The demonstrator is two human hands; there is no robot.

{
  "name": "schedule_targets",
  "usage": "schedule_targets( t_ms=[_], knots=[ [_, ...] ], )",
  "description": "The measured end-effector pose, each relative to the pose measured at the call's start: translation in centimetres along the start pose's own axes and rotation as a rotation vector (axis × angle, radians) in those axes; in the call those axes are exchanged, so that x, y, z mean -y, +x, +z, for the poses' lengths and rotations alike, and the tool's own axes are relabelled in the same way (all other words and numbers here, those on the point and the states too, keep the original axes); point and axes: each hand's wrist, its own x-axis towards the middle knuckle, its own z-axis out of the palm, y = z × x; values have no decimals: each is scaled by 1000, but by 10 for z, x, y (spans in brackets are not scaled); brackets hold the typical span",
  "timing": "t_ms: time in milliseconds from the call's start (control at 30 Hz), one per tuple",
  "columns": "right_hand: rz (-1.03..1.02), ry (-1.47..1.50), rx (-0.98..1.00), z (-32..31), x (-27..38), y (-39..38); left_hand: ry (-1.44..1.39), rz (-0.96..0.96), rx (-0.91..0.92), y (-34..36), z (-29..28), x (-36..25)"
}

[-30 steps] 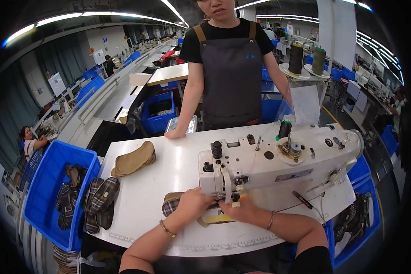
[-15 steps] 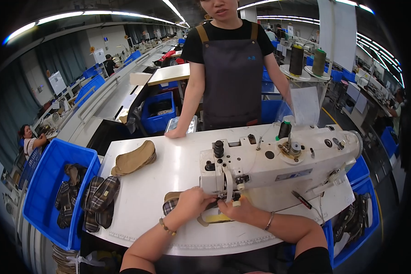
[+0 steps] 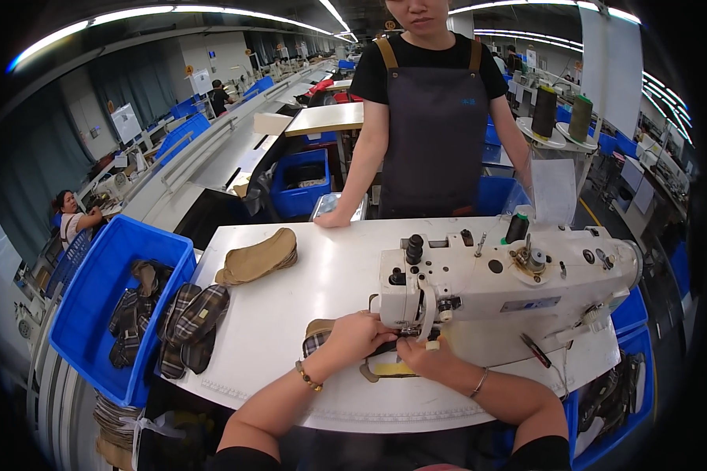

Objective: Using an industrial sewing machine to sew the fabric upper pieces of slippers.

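A white industrial sewing machine [image 3: 491, 294] stands on the table in front of me. A plaid and tan fabric piece [image 3: 317, 339] lies partly under my left hand [image 3: 358, 337], whose fingers are pinched on it close to the needle area. From the other side my right hand [image 3: 430, 358] closes its fingers on the fabric's edge just below the machine's head. The fingertips and the needle are partly hidden. A yellow strip [image 3: 393, 368] shows on the table below the hands.
Tan fabric pieces [image 3: 259, 257] are stacked on the white table [image 3: 271, 334]. Plaid pieces [image 3: 198, 315] lie by the left blue bin [image 3: 77, 322]; another blue bin [image 3: 646, 396] stands right. Thread snips [image 3: 536, 350] lie near the machine. A person in an apron [image 3: 436, 133] stands opposite, one hand on the table.
The view has swung left, so the scene sits farther right in the picture. Both hands stay at the machine's head with the fabric, with little visible movement.
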Motion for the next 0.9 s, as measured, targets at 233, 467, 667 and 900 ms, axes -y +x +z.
schedule_targets(
  t_ms=[233, 467, 667, 900],
  knots=[
    [39, -12, 75, 17, 5, -10, 7, 37, 20, 1, -1, 4],
    [51, -44, 25, 10, 7, -5, 17, 14, 15, 0, 0, 4],
    [14, 74, -75, 5, -2, 0, 5, -38, 84, 4, -5, 1],
    [9, -79, -97, 8, 3, -4, 19, 6, 46, 4, 0, 8]
  ],
)
